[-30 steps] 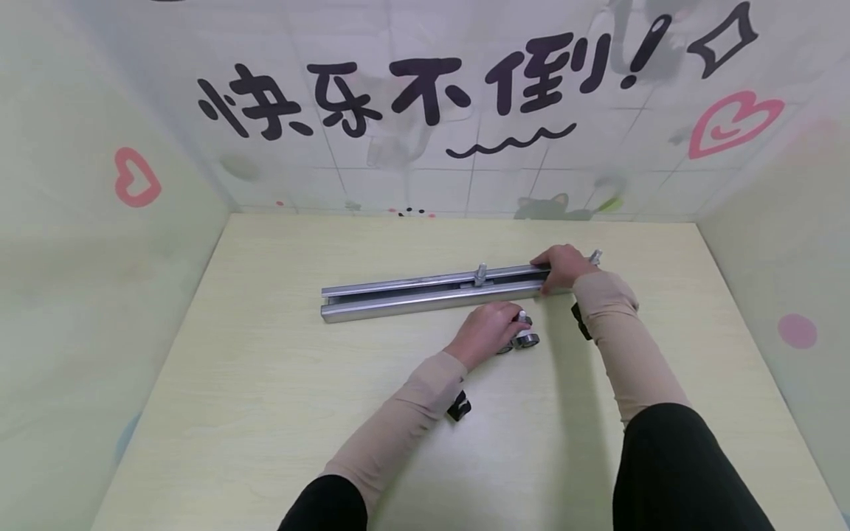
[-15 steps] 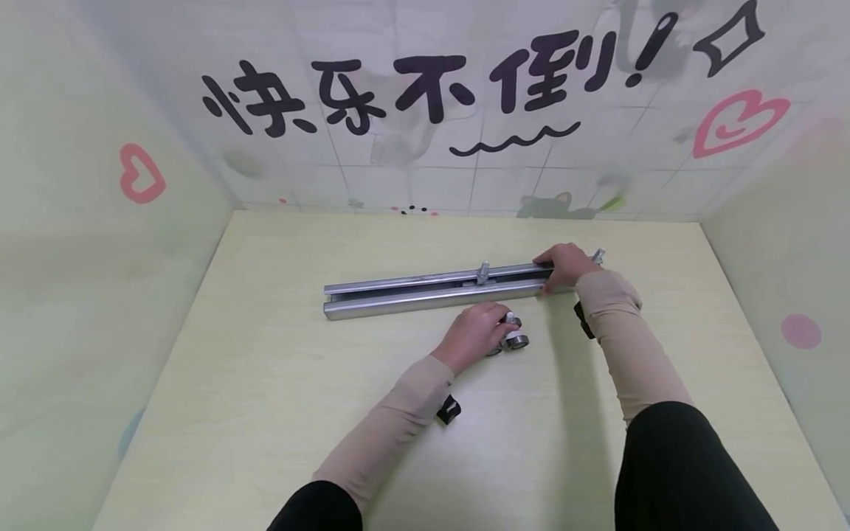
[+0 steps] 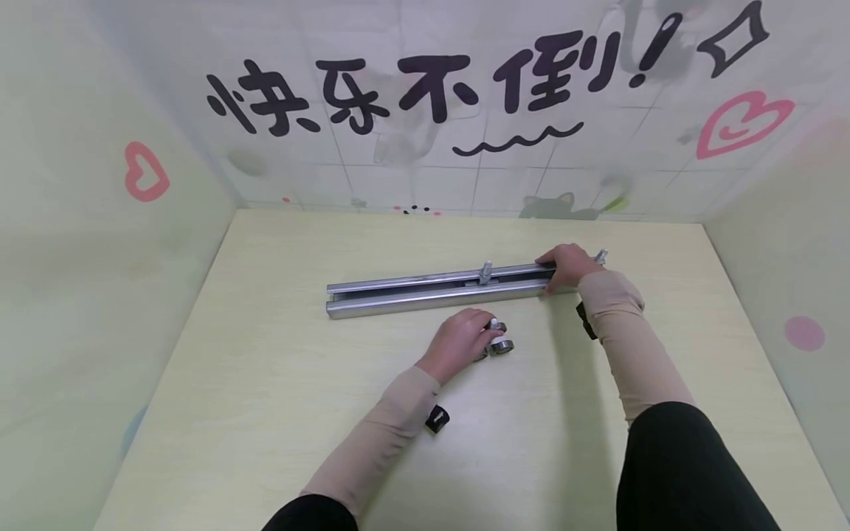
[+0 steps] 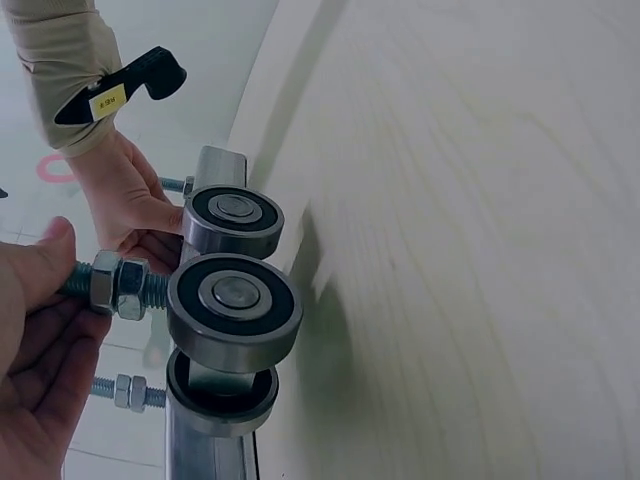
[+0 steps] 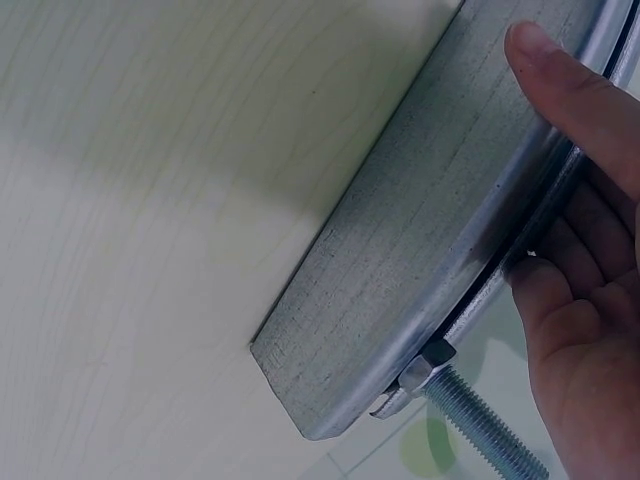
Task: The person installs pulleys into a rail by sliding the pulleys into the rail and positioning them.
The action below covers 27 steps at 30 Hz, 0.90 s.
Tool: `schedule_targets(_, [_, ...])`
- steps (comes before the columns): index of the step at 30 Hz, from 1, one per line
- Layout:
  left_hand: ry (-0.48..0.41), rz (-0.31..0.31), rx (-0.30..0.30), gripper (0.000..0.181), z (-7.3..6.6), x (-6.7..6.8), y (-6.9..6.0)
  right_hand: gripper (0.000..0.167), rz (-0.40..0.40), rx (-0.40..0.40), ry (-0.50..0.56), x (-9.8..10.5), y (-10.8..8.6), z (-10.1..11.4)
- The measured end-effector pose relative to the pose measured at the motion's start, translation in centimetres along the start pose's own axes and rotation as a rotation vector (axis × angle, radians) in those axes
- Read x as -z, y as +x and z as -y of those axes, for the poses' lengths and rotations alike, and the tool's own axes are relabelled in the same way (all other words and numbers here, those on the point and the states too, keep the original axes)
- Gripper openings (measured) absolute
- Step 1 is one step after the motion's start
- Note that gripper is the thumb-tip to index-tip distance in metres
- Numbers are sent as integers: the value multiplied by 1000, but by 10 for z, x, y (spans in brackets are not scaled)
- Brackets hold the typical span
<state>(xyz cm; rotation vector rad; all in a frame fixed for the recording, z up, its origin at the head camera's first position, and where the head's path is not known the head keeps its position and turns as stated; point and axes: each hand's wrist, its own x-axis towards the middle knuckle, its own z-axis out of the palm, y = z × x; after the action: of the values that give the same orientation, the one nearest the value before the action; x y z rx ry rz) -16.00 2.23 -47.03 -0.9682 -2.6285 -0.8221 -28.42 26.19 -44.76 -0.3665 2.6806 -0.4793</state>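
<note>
In the head view my left hand (image 3: 457, 341) holds a roller trolley (image 3: 501, 345) in front of the metal rail (image 3: 398, 301), apart from it. The left wrist view shows the thumb and fingers pinching its threaded bolt (image 4: 120, 285), which carries nuts; several ball-bearing wheels (image 4: 235, 310) sit at its other end. The right hand (image 3: 567, 265) grips the slotted rail near its right end, thumb on the near side wall (image 5: 400, 230) in the right wrist view. One upright bolt (image 3: 486, 273) stands in the slot mid-rail, another bolt (image 5: 480, 420) at the right end.
The rail lies across the pale wooden table (image 3: 279, 398), towards the back. A printed white back wall (image 3: 398, 184) rises behind it, with side walls left and right. Each wrist wears a black strapped-on device, such as the left one (image 3: 437, 419).
My left hand has moved left and slightly nearer to me, carrying the trolley along in front of the rail. The right hand keeps its grip on the rail, which stays put.
</note>
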Motion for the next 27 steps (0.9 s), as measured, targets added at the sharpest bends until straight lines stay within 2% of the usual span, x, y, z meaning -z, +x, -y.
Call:
schedule_targets(18, [-30, -118, 29, 12, 9, 22, -24, 63, 4, 6, 9, -1, 0, -2])
schedule_targets(27, [-64, -157, 89, 13, 21, 34, -40, 64, 9, 0, 16, -2, 1, -3])
